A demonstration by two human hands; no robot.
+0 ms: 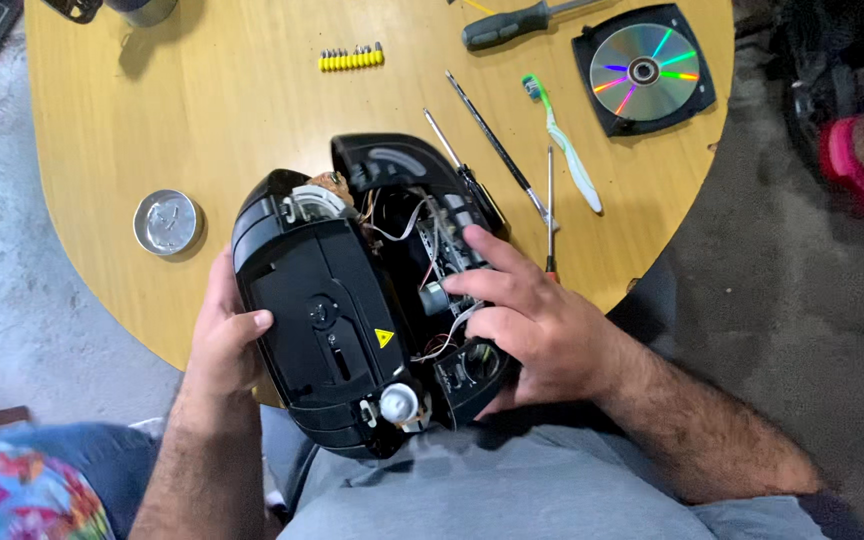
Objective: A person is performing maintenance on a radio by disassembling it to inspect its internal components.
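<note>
A black player (pixel 352 300), opened into two shell halves, sits at the centre of the frame on the near edge of the tabletop (pixel 152 120), partly over the person's lap. Its left half shows a flat black panel with a small yellow warning sticker (pixel 384 338) and a white knob (pixel 399 403) at the lower end. In the gap between the halves lie loose wires (pixel 407 228) and a circuit board.

The left hand (pixel 224 335) is wrapped around the left side of the player, thumb pressed on the black panel, fingers hidden beneath. The right hand (pixel 527 325) rests on the right half, curled around its lower edge, with the fingers extended into the open inside, touching the parts near the wires.

Just beyond the player, in the upper middle, lie thin screwdrivers (pixel 497 145), side by side and slanted. A green and white toothbrush (pixel 567 150) lies to their right. At the upper right, a shiny disc (pixel 644 70) rests in a black tray near the tabletop's edge. A dark-handled screwdriver (pixel 512 25) lies at the top, and a yellow strip of bits (pixel 351 58) lies left of it. A round metal lid (pixel 166 221) sits at the left, well apart from the player.
</note>
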